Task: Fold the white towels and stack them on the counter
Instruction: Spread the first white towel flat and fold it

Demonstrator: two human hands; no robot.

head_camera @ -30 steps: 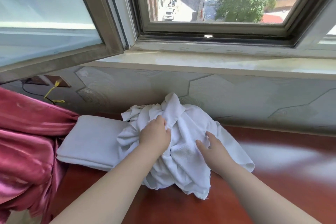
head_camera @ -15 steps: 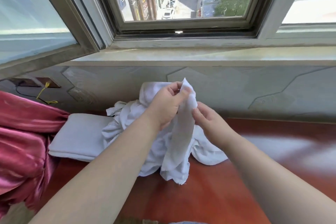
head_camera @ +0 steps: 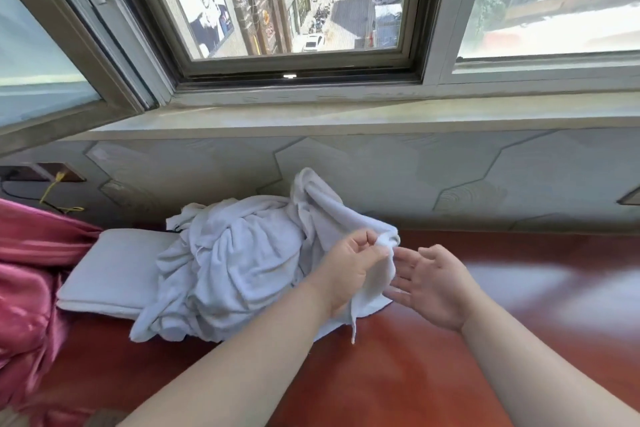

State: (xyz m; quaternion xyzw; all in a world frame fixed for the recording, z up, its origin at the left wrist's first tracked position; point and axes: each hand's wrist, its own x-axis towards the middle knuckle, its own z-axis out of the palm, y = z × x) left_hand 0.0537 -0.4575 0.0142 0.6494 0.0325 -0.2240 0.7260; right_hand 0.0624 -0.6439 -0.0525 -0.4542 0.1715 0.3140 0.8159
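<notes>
Left of towel pile [head_camera: 235,263]: pink curtain [head_camera: 31,288], then folded towel [head_camera: 110,274] tucked under pile's edge. At pile's right edge: left hand [head_camera: 349,267] pinching raised corner; just right, right hand [head_camera: 429,284] flat, palm up, holding nothing. Further right: broad stretch of red counter [head_camera: 519,322].

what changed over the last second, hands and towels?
Left hand went from gripping the towel pile to pinching one towel edge, lifted off the heap. Right hand came off the pile, pinched that edge too, then let go; it is open beside it now. Folded towel stays put on the counter, left of the pile.
</notes>
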